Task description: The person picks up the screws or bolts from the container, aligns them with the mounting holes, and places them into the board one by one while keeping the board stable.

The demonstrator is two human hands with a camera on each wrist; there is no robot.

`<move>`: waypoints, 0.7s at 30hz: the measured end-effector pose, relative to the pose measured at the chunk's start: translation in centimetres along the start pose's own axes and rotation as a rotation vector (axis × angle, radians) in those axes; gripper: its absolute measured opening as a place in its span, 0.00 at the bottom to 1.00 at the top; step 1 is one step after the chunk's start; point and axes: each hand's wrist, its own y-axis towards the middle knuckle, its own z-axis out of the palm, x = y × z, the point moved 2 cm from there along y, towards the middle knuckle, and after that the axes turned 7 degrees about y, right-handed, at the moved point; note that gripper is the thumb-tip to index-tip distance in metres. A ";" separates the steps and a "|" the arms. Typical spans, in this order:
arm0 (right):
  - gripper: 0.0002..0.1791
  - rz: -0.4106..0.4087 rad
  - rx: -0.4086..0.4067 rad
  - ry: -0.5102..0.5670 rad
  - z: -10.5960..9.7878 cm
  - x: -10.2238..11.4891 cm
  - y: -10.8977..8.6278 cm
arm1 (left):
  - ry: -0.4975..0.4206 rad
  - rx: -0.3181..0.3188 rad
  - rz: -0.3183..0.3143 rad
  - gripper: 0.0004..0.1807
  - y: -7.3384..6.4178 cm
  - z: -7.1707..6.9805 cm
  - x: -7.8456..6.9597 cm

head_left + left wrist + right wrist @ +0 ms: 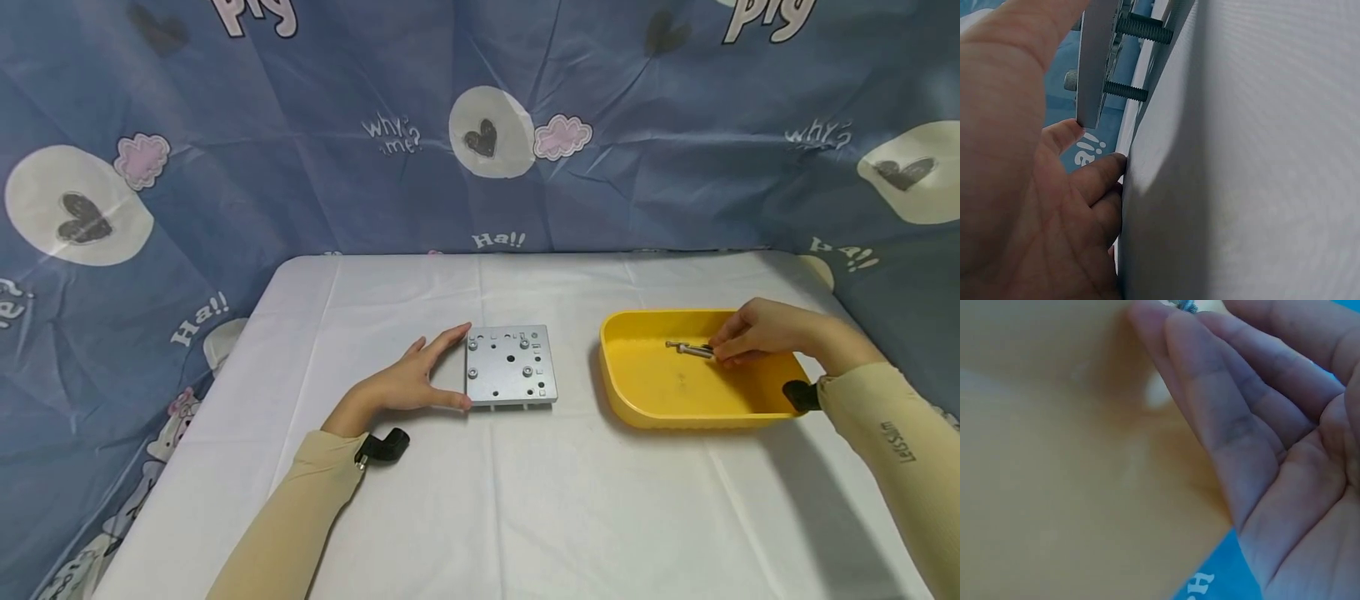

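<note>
A square silver metal plate (501,367) with holes lies left of the yellow tray, several bolts through it. In the left wrist view the threaded ends of bolts (1127,91) stick out beneath the plate (1092,69). My left hand (408,379) holds the plate along its left side, thumb at the near corner and index finger at the far one. Inside the tray (626,408), my right hand (765,333) pinches slim metal bolts (692,350) by one end. A bit of silver thread (1186,305) shows at its fingertips in the right wrist view; the rest is hidden.
White cloth (600,508) covers the table. A blue printed curtain (420,200) hangs behind the table and along its sides. The tray's raised walls surround the right hand, and its wrist passes over the right rim.
</note>
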 end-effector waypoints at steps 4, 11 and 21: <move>0.17 -0.001 -0.010 -0.027 0.0 0.1 0.1 | 0.003 -0.001 0.007 0.67 0.1 -0.1 0.0; 0.14 -0.021 -0.046 -0.089 0.2 0.5 0.4 | 0.006 0.003 0.010 0.67 0.2 -0.3 0.1; 0.12 -0.040 -0.086 -0.094 0.6 0.4 1.0 | 0.002 0.006 0.002 0.67 0.3 -0.4 0.3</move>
